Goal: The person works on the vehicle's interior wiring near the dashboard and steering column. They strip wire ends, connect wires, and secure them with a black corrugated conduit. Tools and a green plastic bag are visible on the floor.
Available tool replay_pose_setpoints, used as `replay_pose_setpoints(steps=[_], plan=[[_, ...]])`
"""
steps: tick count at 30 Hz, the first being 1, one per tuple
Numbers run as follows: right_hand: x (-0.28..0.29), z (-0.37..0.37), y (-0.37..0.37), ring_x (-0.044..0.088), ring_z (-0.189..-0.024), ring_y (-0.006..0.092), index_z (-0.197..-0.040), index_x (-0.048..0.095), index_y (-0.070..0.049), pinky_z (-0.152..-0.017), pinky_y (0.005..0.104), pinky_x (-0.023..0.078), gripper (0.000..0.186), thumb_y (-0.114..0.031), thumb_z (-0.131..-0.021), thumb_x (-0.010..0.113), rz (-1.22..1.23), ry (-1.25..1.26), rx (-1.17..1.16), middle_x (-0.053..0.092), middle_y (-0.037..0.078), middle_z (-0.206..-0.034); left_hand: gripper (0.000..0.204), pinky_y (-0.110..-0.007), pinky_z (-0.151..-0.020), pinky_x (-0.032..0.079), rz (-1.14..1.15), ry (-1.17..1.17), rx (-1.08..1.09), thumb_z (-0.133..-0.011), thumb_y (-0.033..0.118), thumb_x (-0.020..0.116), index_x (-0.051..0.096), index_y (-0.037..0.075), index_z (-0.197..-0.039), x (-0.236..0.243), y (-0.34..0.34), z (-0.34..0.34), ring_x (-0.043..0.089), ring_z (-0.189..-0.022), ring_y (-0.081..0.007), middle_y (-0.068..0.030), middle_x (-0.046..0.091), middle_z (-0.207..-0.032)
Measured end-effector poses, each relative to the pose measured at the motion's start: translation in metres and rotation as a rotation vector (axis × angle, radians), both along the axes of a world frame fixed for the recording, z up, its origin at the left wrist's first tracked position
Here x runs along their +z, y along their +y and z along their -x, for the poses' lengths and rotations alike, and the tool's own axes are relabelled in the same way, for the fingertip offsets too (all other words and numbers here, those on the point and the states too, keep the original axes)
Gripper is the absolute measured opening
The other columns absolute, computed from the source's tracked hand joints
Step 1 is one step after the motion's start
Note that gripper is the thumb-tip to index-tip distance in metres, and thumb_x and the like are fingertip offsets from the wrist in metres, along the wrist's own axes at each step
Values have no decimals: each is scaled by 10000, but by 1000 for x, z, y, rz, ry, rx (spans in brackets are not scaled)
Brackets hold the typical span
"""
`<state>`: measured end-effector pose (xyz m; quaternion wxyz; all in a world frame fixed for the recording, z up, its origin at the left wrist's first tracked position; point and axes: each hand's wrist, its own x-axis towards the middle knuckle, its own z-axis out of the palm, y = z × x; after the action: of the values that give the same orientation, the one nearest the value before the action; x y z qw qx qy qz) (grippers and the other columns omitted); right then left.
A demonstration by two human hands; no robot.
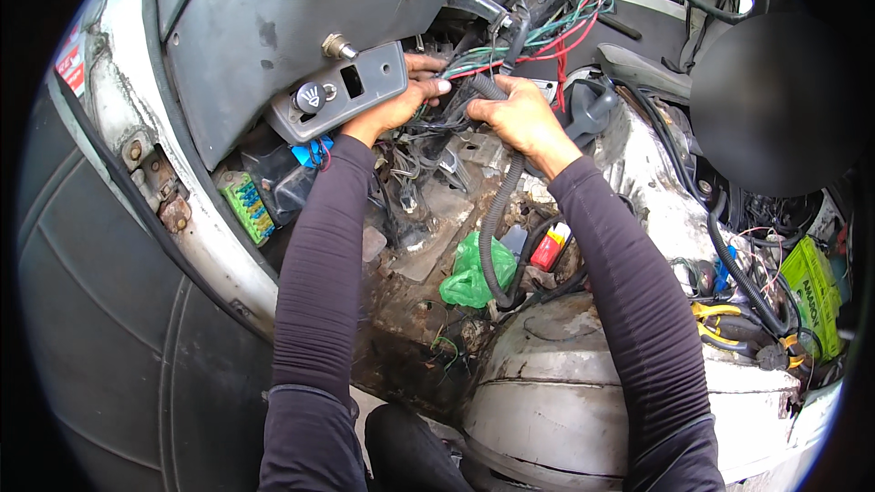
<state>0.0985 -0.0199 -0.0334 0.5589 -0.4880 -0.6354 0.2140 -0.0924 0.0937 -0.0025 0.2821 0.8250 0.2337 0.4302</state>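
Note:
My left hand (pixel 410 98) reaches past the grey switch plate (pixel 369 107), its thumb and fingers apart beside wires behind the dashboard (pixel 232 14). My right hand (pixel 515 114) is closed round a grey corrugated conduit (pixel 499 237) near its upper end, just right of my left hand; the conduit hangs down to the floor. Green, red and black wires (pixel 574 23) run above both hands. A round knob (pixel 310 97) sits on the switch plate, and a metal fitting (pixel 339 46) sticks out above it.
A fuse board (pixel 246 207) hangs lower left, beside the door frame (pixel 210 255). On the stripped floor lie a green plastic bag (pixel 469 273) and a red packet (pixel 549 246). A white metal housing (pixel 538 392) fills the lower right, with yellow-handled pliers (pixel 720 328) and hoses beside it.

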Motion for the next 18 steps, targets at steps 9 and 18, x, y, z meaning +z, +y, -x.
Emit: replay_pose_setpoints(steps=[9,18], plan=[[1,6,0,643,-755,166,-1112,711,-20,-726,333,521,385,-212,-783,766,-38,-82,-67,682,56,-838,387,-319,-865,589,-79,161,81,-845,-22,780,726,-47,-1228,15,1,-15,756,-934,-203,-187,786,-1063],[10,9,-2,738,-988,339,-1073,721,-2,-867,442,556,468,-331,-750,800,36,-275,-285,753,217,-1006,574,-363,-978,527,-318,464,254,-838,170,815,644,-42,-1343,-1,-12,2,695,-1061,-249,-195,744,-1144]])
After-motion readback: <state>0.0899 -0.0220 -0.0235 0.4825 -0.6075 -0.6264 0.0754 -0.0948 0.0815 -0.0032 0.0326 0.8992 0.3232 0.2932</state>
